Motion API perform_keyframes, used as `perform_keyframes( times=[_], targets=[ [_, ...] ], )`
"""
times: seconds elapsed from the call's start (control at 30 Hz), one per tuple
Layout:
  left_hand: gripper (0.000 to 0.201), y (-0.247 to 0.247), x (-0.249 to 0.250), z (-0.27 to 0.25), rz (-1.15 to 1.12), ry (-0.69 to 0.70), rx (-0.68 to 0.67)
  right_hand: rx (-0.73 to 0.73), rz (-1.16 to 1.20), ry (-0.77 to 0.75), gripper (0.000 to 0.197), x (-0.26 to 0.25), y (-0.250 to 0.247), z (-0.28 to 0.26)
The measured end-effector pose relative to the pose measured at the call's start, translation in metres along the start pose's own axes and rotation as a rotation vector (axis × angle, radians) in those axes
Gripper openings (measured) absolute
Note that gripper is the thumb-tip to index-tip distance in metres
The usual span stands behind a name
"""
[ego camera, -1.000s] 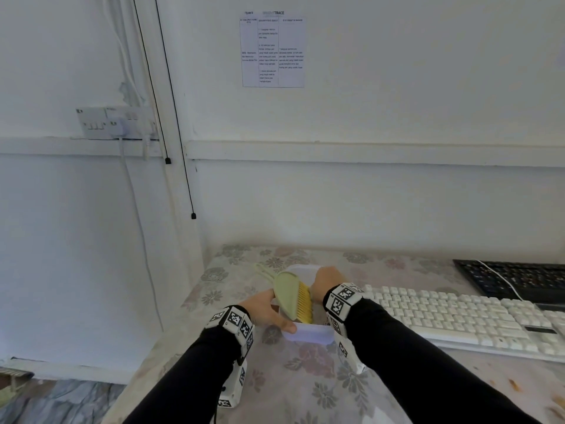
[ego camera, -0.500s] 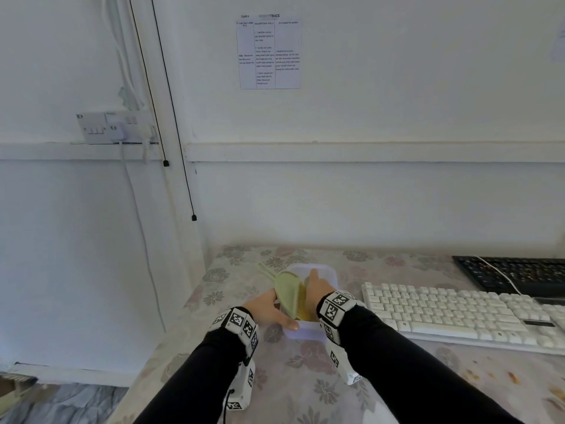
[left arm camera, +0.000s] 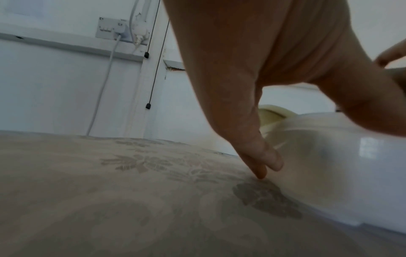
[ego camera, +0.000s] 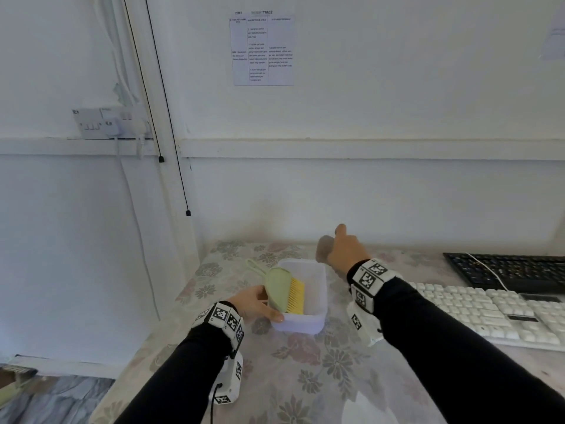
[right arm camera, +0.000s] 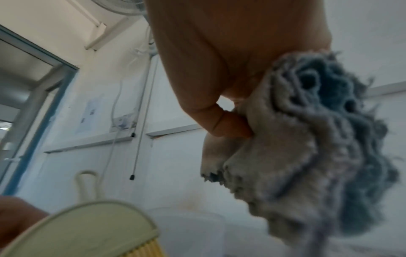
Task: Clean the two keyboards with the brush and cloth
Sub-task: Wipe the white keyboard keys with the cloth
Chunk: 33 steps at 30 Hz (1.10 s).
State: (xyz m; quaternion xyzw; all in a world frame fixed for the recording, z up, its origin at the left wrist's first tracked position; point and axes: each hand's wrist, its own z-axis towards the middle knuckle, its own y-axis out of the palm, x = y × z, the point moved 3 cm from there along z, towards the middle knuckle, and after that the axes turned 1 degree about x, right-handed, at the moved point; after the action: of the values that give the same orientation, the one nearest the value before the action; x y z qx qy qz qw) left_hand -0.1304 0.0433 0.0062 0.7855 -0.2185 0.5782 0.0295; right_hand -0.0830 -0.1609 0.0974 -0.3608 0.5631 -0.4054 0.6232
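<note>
A green brush (ego camera: 276,286) with yellow bristles lies tilted in a white plastic tub (ego camera: 301,325) on the flowered tablecloth. My left hand (ego camera: 253,302) holds the tub's near left corner, thumb on the rim and fingers (left arm camera: 259,156) straight down its outer wall (left arm camera: 329,165). My right hand (ego camera: 345,252) is raised behind the tub and grips a bunched grey cloth (ego camera: 324,249). The right wrist view shows the cloth (right arm camera: 296,156) pinched under the thumb, with the brush (right arm camera: 87,231) below. A white keyboard (ego camera: 489,310) lies to the right, a black keyboard (ego camera: 513,270) behind it.
The table (ego camera: 305,377) stands against a white wall; its left edge drops off beside my left forearm. A white cable (ego camera: 486,269) runs across the black keyboard. A wall socket (ego camera: 107,122) and two hanging black cords (ego camera: 171,148) are at the left.
My right hand has come up out of the tub with the cloth and moved right and back. The tub, tipped before, now sits flat with the brush left inside.
</note>
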Motion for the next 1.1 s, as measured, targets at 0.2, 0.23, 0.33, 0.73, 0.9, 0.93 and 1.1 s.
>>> perform_keyframes(
  times=[0.2, 0.23, 0.33, 0.73, 0.9, 0.93, 1.1],
  targets=[
    [0.015, 0.006, 0.007, -0.013, -0.096, -0.197, 0.306, -0.088, -0.062, 0.104, 0.043, 0.082, -0.032, 0.004],
    [0.009, 0.006, 0.013, -0.021, -0.089, -0.239, 0.381, -0.108, -0.075, 0.12, 0.045, 0.098, -0.035, 0.004],
    [0.023, -0.003, 0.028, -0.027, 0.022, -0.206, 0.802, -0.135, -0.113, 0.152, 0.043, 0.142, -0.042, 0.0],
    [0.015, 0.134, 0.101, 0.072, 0.361, -0.038, 0.552, -0.309, -0.107, 0.064, 0.061, 0.233, -0.047, -0.015],
    [0.043, 0.17, 0.082, 0.108, 0.42, -0.266, 0.413, -0.299, -0.163, -0.001, 0.057, 0.241, -0.04, -0.012],
    [0.044, 0.173, 0.083, 0.11, 0.394, -0.286, 0.407, -0.288, -0.164, -0.011, 0.059, 0.242, -0.039, -0.01],
    [0.05, 0.173, 0.086, 0.129, 0.195, -0.301, 0.378, -0.285, -0.146, -0.032, 0.06, 0.246, -0.037, -0.009]
  ],
)
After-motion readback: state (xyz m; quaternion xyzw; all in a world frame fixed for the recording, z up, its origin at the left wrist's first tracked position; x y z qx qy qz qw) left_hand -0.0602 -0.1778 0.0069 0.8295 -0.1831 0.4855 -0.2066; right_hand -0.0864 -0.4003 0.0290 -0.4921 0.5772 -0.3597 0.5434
